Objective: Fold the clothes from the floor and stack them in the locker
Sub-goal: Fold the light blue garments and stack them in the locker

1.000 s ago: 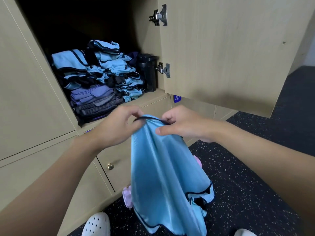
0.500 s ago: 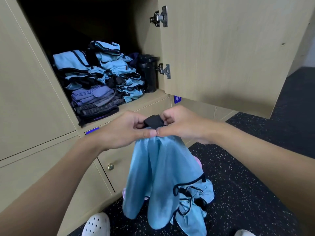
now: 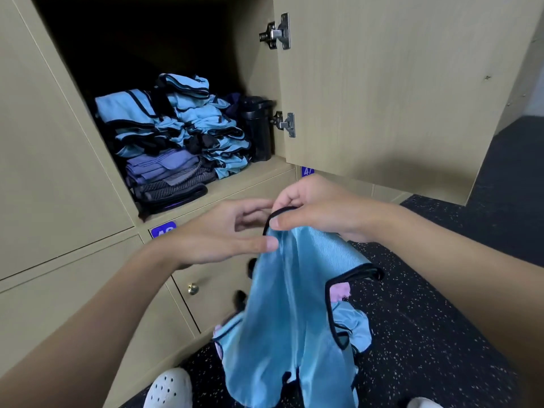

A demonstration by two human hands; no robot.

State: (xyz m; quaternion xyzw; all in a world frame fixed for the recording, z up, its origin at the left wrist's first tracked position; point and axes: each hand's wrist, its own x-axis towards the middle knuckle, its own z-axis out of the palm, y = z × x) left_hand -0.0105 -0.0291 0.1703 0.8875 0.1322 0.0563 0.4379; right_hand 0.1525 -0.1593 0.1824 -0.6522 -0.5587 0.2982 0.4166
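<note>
A light blue garment with black trim (image 3: 291,307) hangs in front of me, below the open locker (image 3: 253,178). My right hand (image 3: 318,210) pinches its black-edged top between thumb and fingers. My left hand (image 3: 226,234) is just left of it, fingers stretched out, thumb tip touching the cloth's upper edge without gripping. Inside the locker sit stacks of folded clothes (image 3: 173,134): blue pieces on top, purple and dark grey ones beneath.
The locker door (image 3: 397,89) stands open to the right, over the dark speckled floor (image 3: 426,304). A black bottle (image 3: 256,128) stands in the locker beside the stacks. Something pink (image 3: 338,291) shows behind the garment. White shoes (image 3: 170,390) are at the bottom. A lower door has a brass knob (image 3: 192,288).
Both hands pinched the garment's top together before. Now my left hand has let go and spread its fingers, and the cloth hangs wider from my right hand.
</note>
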